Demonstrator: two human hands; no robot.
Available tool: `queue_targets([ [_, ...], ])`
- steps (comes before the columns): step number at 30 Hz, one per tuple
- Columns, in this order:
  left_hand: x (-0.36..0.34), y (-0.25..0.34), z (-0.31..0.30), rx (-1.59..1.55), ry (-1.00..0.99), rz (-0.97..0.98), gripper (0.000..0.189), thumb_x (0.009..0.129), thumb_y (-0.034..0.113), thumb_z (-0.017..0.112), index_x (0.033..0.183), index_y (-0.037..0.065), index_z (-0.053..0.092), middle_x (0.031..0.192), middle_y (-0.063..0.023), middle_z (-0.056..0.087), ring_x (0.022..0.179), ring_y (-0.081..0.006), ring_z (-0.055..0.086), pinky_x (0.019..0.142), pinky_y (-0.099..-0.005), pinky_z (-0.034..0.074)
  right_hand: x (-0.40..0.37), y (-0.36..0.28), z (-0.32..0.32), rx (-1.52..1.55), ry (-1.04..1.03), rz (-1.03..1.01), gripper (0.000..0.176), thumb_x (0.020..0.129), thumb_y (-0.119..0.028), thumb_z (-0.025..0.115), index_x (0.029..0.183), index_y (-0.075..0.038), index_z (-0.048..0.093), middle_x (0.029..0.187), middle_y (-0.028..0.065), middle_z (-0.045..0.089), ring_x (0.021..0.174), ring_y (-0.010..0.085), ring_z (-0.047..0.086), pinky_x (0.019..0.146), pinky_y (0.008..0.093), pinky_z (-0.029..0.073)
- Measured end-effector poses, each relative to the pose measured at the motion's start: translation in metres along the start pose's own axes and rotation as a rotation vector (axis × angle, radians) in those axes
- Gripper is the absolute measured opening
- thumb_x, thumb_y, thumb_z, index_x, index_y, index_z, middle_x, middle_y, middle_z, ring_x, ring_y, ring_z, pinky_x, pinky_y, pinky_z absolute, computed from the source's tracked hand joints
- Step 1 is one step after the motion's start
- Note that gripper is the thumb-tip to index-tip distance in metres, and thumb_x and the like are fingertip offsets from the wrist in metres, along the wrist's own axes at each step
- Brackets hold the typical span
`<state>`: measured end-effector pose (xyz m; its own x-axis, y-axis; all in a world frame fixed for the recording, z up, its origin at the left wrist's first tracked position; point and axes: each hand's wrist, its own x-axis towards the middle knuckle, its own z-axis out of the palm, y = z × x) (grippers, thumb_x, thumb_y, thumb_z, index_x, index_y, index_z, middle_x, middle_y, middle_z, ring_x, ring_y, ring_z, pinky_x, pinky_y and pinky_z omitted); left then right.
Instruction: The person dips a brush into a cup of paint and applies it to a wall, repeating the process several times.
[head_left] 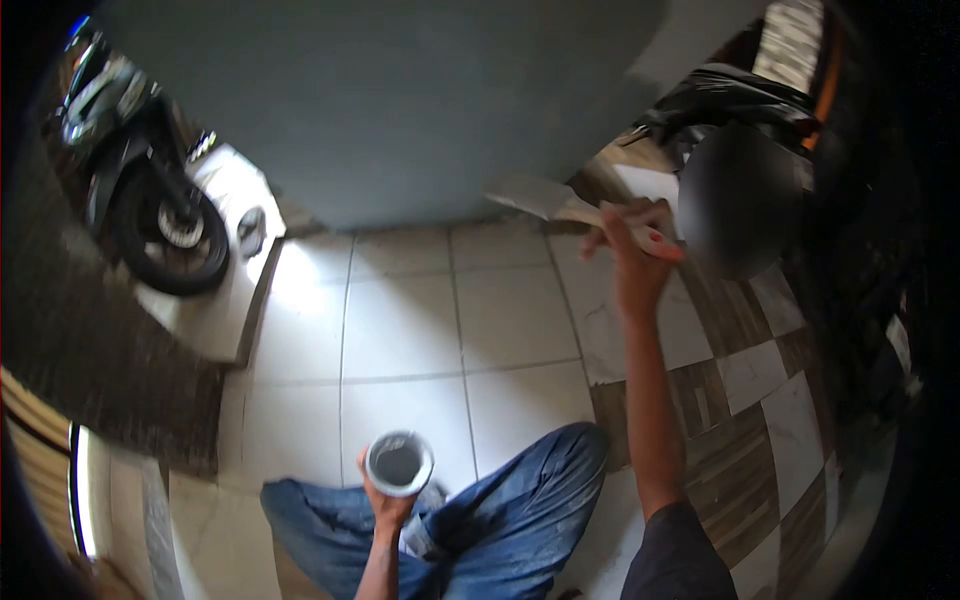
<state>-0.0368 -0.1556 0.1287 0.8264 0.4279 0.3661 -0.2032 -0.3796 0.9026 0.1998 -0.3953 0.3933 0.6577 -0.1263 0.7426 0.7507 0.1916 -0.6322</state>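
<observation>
My left hand [386, 505] is wrapped round a grey cup [400, 463], held upright over my crossed legs. Inside the cup is grey stuff, with a smear of it along the rim. My right hand [638, 232] reaches forward and right, its fingers closed round the handle of a putty knife [540, 196]. The knife's flat, pale blade points left, overlapping the foot of the grey wall [400, 110] in this view. Motion smears the blade's outline a little. A red tip shows at the handle's end beside my fingers.
A parked motorcycle [170, 210] stands at the left beyond a dark low ledge [120, 370]. White floor tiles [400, 320] spread before me, with wood-patterned tiles [735, 430] at the right. Dark, blurred things [740, 90] crowd the right side. My jeans [530, 500] fill the lower middle.
</observation>
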Motion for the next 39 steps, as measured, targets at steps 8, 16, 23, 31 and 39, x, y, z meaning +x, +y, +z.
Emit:
queue_targets([
  [8, 0.027, 0.028, 0.004, -0.133, 0.009, 0.023, 0.079, 0.063, 0.009, 0.084, 0.125, 0.001, 0.037, 0.115, -0.013, 0.055, 0.106, -0.0232, 0.057, 0.093, -0.0329, 0.044, -0.127, -0.042, 0.014, 0.323, -0.38, 0.463, 0.012, 0.09, -0.009, 0.052, 0.084, -0.001, 0.046, 0.089, 0.0162, 0.058, 0.055, 0.0203, 0.06, 0.049, 0.0308, 0.052],
  [16, 0.02, 0.022, -0.009, 0.084, -0.009, 0.131, 0.088, 0.06, 0.016, 0.087, 0.128, 0.002, 0.033, 0.12, -0.0137, 0.051, 0.106, -0.0238, 0.058, 0.091, -0.0325, 0.048, -0.16, -0.043, 0.016, 0.11, -0.794, 0.78, 0.016, 0.089, -0.005, 0.045, 0.096, 0.007, 0.053, 0.102, 0.0214, 0.06, 0.082, 0.0216, 0.065, 0.072, 0.0323, 0.053],
  [23, 0.009, 0.018, -0.008, 0.041, -0.042, 0.153, 0.086, 0.056, 0.013, 0.087, 0.127, 0.008, 0.038, 0.12, -0.0114, 0.048, 0.114, -0.0295, 0.049, 0.097, -0.0405, 0.04, -0.125, -0.062, 0.028, -0.202, -0.957, 1.054, 0.023, 0.089, -0.005, 0.053, 0.108, 0.003, 0.062, 0.098, 0.0151, 0.066, 0.086, 0.015, 0.065, 0.076, 0.0258, 0.05],
  [31, 0.011, 0.018, -0.007, 0.105, -0.094, 0.324, 0.083, 0.055, 0.011, 0.086, 0.124, 0.009, 0.04, 0.116, -0.0108, 0.056, 0.109, -0.0294, 0.053, 0.096, -0.0435, 0.038, -0.087, -0.068, 0.054, -0.716, -1.439, 1.087, 0.022, 0.083, -0.006, 0.059, 0.104, -0.001, 0.063, 0.077, 0.0137, 0.066, 0.068, 0.022, 0.066, 0.061, 0.0319, 0.046],
  [39, 0.014, 0.024, -0.012, 0.097, -0.197, 0.309, 0.074, 0.058, 0.012, 0.084, 0.12, 0.008, 0.044, 0.114, -0.0106, 0.057, 0.108, -0.0283, 0.053, 0.095, -0.0413, 0.039, -0.09, -0.066, 0.076, -1.008, -1.956, 0.738, 0.029, 0.079, -0.001, 0.057, 0.107, -0.002, 0.054, 0.069, 0.0209, 0.06, 0.068, 0.034, 0.062, 0.064, 0.0403, 0.047],
])
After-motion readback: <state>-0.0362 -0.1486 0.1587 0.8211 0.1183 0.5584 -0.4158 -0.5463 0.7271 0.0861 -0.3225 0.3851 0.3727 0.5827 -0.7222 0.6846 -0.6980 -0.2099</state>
